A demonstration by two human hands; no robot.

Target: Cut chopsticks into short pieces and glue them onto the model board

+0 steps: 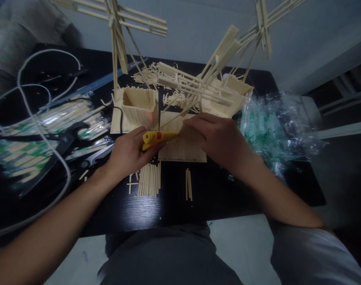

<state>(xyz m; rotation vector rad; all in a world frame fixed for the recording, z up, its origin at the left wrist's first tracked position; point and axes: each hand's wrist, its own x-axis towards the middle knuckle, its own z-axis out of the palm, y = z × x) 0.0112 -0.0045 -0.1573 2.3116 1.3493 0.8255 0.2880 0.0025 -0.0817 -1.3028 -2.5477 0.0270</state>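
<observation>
A yellow hot glue gun [161, 136] is in my left hand [127, 153], its nozzle pointing right. Below the nozzle lies a flat panel of wooden sticks [183, 153] on the dark table. My right hand [228, 138] is over the panel's right part, fingers bent and close together near the nozzle. Whatever those fingers hold, if anything, is hidden. Just behind the hands is a stick model with crossed blades [199, 89]. At the left stands a box-shaped stick base [135, 113] with a hollow top.
Short cut sticks [149, 75] are heaped at the back. A row of sticks [149, 180] and three loose sticks [188, 185] lie in front. Wrapped chopsticks [25, 162] and a white cable [61, 156] cover the left side. Clear-green plastic wrappers [263, 126] are piled at right.
</observation>
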